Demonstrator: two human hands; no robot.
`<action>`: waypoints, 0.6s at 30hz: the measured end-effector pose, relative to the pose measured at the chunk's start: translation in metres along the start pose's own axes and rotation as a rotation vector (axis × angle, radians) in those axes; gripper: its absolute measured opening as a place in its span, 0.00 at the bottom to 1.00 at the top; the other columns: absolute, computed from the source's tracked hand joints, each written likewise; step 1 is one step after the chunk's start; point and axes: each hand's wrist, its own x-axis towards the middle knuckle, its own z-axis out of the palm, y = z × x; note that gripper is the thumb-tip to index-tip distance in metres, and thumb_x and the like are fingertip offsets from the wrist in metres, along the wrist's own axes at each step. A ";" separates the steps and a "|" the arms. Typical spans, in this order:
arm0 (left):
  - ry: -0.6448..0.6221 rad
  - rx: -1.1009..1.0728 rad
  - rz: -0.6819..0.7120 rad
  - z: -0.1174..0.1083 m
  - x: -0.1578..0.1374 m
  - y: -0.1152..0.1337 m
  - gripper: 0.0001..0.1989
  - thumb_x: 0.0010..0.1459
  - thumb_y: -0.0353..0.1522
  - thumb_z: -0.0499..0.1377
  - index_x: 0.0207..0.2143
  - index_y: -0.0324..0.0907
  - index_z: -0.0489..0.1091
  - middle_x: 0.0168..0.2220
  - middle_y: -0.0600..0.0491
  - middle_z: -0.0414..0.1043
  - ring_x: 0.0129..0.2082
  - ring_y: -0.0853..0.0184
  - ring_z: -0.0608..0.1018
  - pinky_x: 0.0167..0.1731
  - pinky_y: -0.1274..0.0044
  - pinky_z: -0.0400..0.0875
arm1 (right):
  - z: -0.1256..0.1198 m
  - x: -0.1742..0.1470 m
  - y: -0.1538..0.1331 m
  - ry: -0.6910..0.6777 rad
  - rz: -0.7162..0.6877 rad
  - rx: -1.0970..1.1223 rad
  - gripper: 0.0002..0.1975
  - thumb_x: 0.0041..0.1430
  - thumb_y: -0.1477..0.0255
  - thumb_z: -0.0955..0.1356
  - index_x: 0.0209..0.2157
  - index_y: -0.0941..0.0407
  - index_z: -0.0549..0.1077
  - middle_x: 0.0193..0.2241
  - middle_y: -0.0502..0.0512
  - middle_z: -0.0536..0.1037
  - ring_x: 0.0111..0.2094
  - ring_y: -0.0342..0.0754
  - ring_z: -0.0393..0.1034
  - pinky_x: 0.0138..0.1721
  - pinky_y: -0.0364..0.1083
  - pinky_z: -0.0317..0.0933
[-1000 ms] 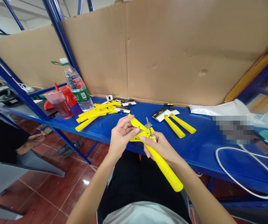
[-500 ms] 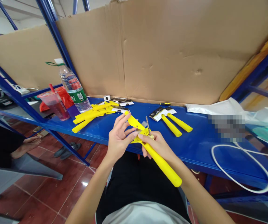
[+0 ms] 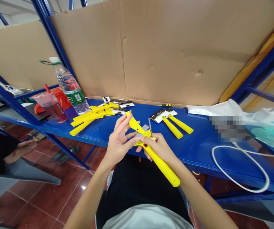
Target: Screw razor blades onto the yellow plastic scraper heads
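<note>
Over my lap, close to the bench edge, I hold a yellow long-handled scraper (image 3: 161, 164) in both hands. Its long handle slants down to the right, and a pointed yellow flap (image 3: 134, 123) stands away from the head. Small greyish flat pieces show at the head. My left hand (image 3: 120, 137) has its thumb on the head and its fingertips against the flap. My right hand (image 3: 159, 144) wraps the neck, thumb on top. A thin brownish rod with a yellowish base (image 3: 150, 127) sticks up from beside the right fingers; I cannot tell what it is.
On the blue bench (image 3: 137, 109), yellow scrapers (image 3: 89, 117) are piled left, beside a water bottle (image 3: 71, 87) and a cup (image 3: 51, 106). Two carded scrapers (image 3: 175, 125), a screwdriver (image 3: 166, 105), white package (image 3: 214, 108) and white cable (image 3: 263, 186) lie right. Cardboard (image 3: 163, 54) stands behind.
The whole view has shifted slightly, so the bench things sit a little further left. Both hands keep their hold on the scraper, with the flap still raised.
</note>
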 end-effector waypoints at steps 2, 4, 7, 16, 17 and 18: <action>0.012 0.018 0.003 0.002 -0.001 0.000 0.37 0.64 0.32 0.76 0.72 0.60 0.73 0.84 0.50 0.43 0.74 0.39 0.71 0.61 0.64 0.86 | 0.000 0.000 0.000 0.016 -0.005 0.006 0.25 0.59 0.48 0.79 0.28 0.58 0.81 0.23 0.58 0.84 0.13 0.43 0.67 0.15 0.42 0.63; 0.021 0.045 0.010 0.004 -0.002 0.000 0.38 0.64 0.33 0.76 0.73 0.60 0.72 0.84 0.49 0.43 0.75 0.39 0.71 0.61 0.64 0.86 | 0.000 0.001 0.000 0.037 -0.002 0.008 0.24 0.57 0.49 0.79 0.29 0.58 0.81 0.25 0.59 0.86 0.13 0.44 0.68 0.14 0.42 0.63; 0.029 0.084 0.033 0.006 -0.003 0.002 0.38 0.64 0.34 0.76 0.73 0.59 0.71 0.84 0.48 0.44 0.73 0.39 0.73 0.60 0.65 0.86 | -0.001 0.000 0.000 0.058 0.015 -0.001 0.24 0.56 0.49 0.80 0.28 0.58 0.80 0.25 0.59 0.86 0.13 0.44 0.68 0.14 0.43 0.64; -0.067 0.071 0.046 -0.005 0.001 0.004 0.40 0.67 0.32 0.74 0.76 0.63 0.66 0.86 0.50 0.36 0.73 0.38 0.73 0.57 0.64 0.88 | -0.003 0.000 0.004 0.004 0.005 -0.011 0.24 0.61 0.50 0.79 0.36 0.59 0.84 0.26 0.59 0.86 0.13 0.43 0.70 0.14 0.41 0.63; -0.076 0.072 0.048 -0.006 0.001 0.004 0.40 0.67 0.32 0.73 0.76 0.63 0.65 0.86 0.50 0.35 0.73 0.38 0.73 0.56 0.64 0.89 | -0.003 0.000 0.004 0.002 0.002 -0.012 0.25 0.61 0.49 0.79 0.36 0.59 0.84 0.26 0.58 0.86 0.13 0.44 0.70 0.14 0.40 0.63; -0.083 0.074 0.052 -0.006 0.001 0.004 0.41 0.67 0.32 0.73 0.76 0.64 0.65 0.86 0.51 0.35 0.73 0.38 0.73 0.56 0.64 0.88 | -0.003 0.000 0.005 0.002 -0.001 -0.015 0.25 0.61 0.49 0.79 0.36 0.59 0.84 0.26 0.58 0.86 0.13 0.44 0.70 0.14 0.40 0.63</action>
